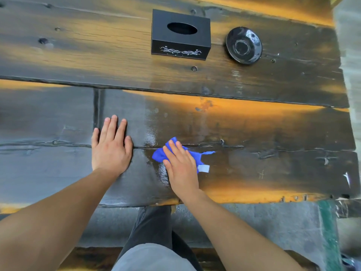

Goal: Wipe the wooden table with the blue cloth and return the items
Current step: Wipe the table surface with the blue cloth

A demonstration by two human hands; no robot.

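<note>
My right hand (180,169) pressed flat, fingers spread, on the crumpled blue cloth (192,154); my left hand (111,148) lay open on the dark wooden plank table (254,130) beside it.

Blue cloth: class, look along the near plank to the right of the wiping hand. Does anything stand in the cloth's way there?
Nothing visible does. The right hand presses the blue cloth flat on the wooden table. The tissue box and black dish sit on the far plank, clear of that stretch.
</note>
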